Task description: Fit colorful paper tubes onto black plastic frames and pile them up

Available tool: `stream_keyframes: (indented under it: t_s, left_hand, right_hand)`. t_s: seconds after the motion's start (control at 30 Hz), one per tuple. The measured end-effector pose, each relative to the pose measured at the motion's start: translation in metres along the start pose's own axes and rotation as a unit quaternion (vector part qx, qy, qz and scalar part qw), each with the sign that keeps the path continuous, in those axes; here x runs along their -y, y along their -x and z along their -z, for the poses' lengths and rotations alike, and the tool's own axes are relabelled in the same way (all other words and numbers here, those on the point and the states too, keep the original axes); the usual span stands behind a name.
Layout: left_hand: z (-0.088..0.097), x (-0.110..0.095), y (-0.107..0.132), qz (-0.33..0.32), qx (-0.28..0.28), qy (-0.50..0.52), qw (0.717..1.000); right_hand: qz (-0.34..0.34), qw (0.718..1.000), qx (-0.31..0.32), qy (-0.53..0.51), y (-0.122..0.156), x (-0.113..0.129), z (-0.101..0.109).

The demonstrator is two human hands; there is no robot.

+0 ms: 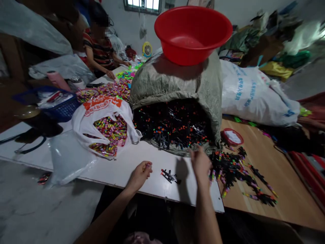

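My left hand (pixel 139 175) rests on the white tabletop (pixel 142 159), fingers curled around a small coloured piece at its fingertips. My right hand (pixel 200 162) is raised just in front of the open grey sack (pixel 175 84), fingers bunched; what it holds is hidden. The sack is full of small black parts (pixel 172 125) with orange and green tips. A few loose black parts (pixel 169 176) lie between my hands. To the right of my right hand a heap of assembled black and coloured pieces (pixel 238 173) spreads over the wooden board.
A white plastic bag of coloured pieces (pixel 109 132) lies left of the sack. A red basin (pixel 193 34) sits on top of the sack. A large white sack (pixel 254 91), a small red lid (pixel 232 137) and a blue basket (pixel 61 105) stand around. Another person (pixel 100 47) works at the far end.
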State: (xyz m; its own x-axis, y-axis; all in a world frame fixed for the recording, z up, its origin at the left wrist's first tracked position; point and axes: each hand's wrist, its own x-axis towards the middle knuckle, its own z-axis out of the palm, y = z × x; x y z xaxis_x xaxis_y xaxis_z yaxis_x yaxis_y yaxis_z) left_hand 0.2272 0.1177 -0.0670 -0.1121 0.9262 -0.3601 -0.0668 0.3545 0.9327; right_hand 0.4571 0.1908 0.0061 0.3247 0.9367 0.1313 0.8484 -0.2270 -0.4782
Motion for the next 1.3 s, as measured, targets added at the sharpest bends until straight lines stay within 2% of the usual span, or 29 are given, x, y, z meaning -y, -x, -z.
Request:
stream_keyframes:
  t_s: [0.07, 0.13, 0.17, 0.23, 0.3, 0.37, 0.4, 0.47, 0.53, 0.7, 0.83, 0.93, 1.0, 1.13, 1.23, 1.3]
  left_hand:
    - [-0.010, -0.001, 0.000, -0.005, 0.027, 0.003, 1.000]
    - [-0.015, -0.005, -0.003, -0.014, 0.025, 0.001, 1.000]
    - [-0.014, -0.007, -0.005, -0.018, 0.010, 0.000, 1.000]
    - [-0.008, -0.011, -0.011, -0.019, -0.028, 0.002, 0.999]
    - [0.000, -0.013, -0.017, -0.010, -0.050, 0.009, 0.999]
    - [0.002, -0.012, -0.018, -0.002, -0.034, 0.015, 0.999]
    - [0.000, -0.011, -0.017, -0.006, -0.014, 0.018, 1.000]
    - [-0.007, -0.011, -0.012, -0.032, 0.032, 0.021, 0.999]
    - [-0.015, -0.015, -0.004, -0.065, 0.066, 0.025, 0.995]
    - [-0.018, -0.032, 0.014, -0.101, 0.090, 0.022, 0.991]
    - [-0.013, -0.034, 0.019, -0.121, 0.060, -0.002, 0.991]
    - [-0.015, -0.029, 0.019, -0.121, 0.029, -0.008, 0.992]
    - [-0.018, -0.025, 0.019, -0.133, 0.022, -0.019, 0.991]
    - [-0.026, -0.022, 0.024, -0.198, 0.004, -0.070, 0.978]
    - [-0.031, -0.021, 0.029, -0.218, -0.007, -0.088, 0.972]
    - [-0.032, -0.020, 0.030, -0.195, -0.028, -0.071, 0.978]
  right_hand:
    - [0.103, 0.993, 0.063, 0.016, -0.001, 0.050, -0.037]
    - [0.116, 0.985, 0.120, 0.030, 0.002, 0.087, -0.070]
    - [0.113, 0.983, 0.142, 0.030, 0.005, 0.096, -0.081]
    - [0.113, 0.978, 0.174, 0.023, 0.012, 0.095, -0.093]
    - [0.119, 0.973, 0.195, -0.016, 0.021, 0.077, -0.090]
    - [0.099, 0.963, 0.201, -0.149, 0.034, 0.058, -0.079]
    - [0.078, 0.948, 0.190, -0.244, 0.041, 0.051, -0.072]
    - [0.032, 0.896, 0.148, -0.417, 0.057, 0.044, -0.060]
    - [0.006, 0.864, 0.122, -0.488, 0.072, 0.044, -0.051]
    - [-0.042, 0.861, 0.112, -0.495, 0.095, 0.047, -0.043]
    - [-0.015, 0.861, 0.125, -0.492, 0.100, 0.048, -0.040]
    - [0.005, 0.876, 0.096, -0.473, 0.105, 0.046, -0.037]
    - [0.031, 0.895, 0.070, -0.439, 0.108, 0.043, -0.035]
    - [0.072, 0.935, 0.004, -0.348, 0.110, 0.037, -0.036]
    - [0.051, 0.941, -0.031, -0.334, 0.112, 0.033, -0.038]
    - [0.044, 0.937, -0.024, -0.344, 0.114, 0.033, -0.038]
